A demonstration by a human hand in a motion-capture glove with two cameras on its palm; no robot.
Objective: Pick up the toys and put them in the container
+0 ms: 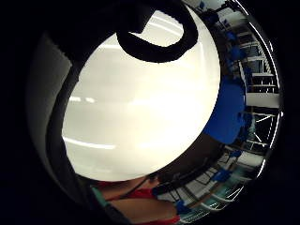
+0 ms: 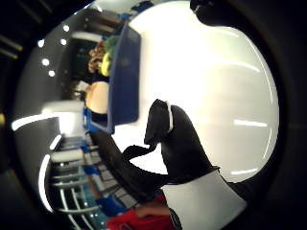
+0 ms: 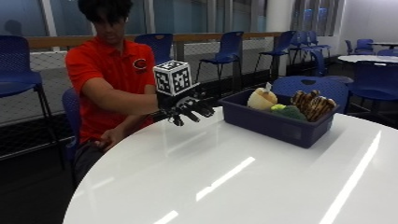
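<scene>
Gloved right hand (image 3: pixel 189 109) above white worktop (image 3: pixel 249 172), fingers loosely curled, grasping nothing. Toys (image 3: pixel 289 105) lying inside blue container (image 3: pixel 273 123), just beside the hand, not touching.

The table (image 3: pixel 249 177) is glossy and smooth; the blue container (image 3: pixel 280 123) looks like matt plastic.

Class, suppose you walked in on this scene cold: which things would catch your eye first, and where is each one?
First, the blue container near the far edge of the white round table, filled with toys: a cream toy, a green toy and a brown striped toy. Next, the black-gloved right hand, held above the table beside the container, fingers loosely curled and holding nothing.
</scene>
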